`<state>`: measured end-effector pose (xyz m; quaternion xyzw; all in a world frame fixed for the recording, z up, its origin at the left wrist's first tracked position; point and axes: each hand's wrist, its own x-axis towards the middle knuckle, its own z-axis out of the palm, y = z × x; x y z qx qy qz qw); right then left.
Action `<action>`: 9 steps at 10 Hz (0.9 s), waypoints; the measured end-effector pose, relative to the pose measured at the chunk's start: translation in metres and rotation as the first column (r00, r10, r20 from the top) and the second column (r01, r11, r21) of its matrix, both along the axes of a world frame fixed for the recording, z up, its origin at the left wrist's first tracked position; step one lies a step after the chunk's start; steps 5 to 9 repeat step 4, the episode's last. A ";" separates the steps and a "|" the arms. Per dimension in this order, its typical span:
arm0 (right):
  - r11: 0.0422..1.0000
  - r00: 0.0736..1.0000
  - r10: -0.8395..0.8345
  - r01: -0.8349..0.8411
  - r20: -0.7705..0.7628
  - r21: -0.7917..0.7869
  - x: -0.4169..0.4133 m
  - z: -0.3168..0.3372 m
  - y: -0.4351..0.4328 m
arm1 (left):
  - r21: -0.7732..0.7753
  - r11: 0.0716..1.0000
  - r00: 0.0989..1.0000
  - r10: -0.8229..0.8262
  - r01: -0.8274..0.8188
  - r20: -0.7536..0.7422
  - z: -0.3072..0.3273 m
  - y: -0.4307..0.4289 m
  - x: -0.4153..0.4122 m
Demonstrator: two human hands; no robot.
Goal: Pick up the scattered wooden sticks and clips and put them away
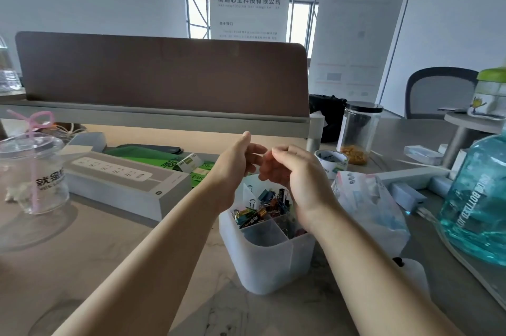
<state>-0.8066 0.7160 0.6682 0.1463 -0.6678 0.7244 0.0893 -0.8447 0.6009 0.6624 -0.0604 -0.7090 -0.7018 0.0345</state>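
A translucent white organizer box point(269, 261) with several compartments stands on the desk in front of me. Its far left compartment is full of coloured binder clips point(256, 212); the near compartment looks dark and mostly bare. My left hand point(238, 163) and my right hand point(298, 179) hover together just above the box's far side, fingertips meeting, fingers curled towards each other. I see the right hand from its back, so its palm is hidden. No stick or clip shows between the fingers. No wooden sticks are in view.
A grey power-strip box point(123, 185) and green packets point(164, 157) lie to the left, with a clear straw cup point(32, 171) beyond them. To the right are a plastic bag point(369, 204), a tape roll point(331, 159), a jar point(358, 130) and a blue water jug point(476, 204). A brown divider point(164, 75) closes the back.
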 end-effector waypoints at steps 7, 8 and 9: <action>0.980 0.988 0.150 -0.142 -0.046 0.142 0.021 0.016 -0.019 | 0.012 0.986 0.984 0.167 -0.168 0.061 0.013 -0.051 0.064; 0.980 0.988 0.150 -0.142 -0.046 0.142 0.021 0.016 -0.019 | 0.012 0.986 0.984 0.167 -0.168 0.061 0.013 -0.051 0.064; 0.980 0.988 0.150 -0.142 -0.046 0.142 0.021 0.016 -0.019 | 0.012 0.986 0.984 0.167 -0.168 0.061 0.013 -0.051 0.064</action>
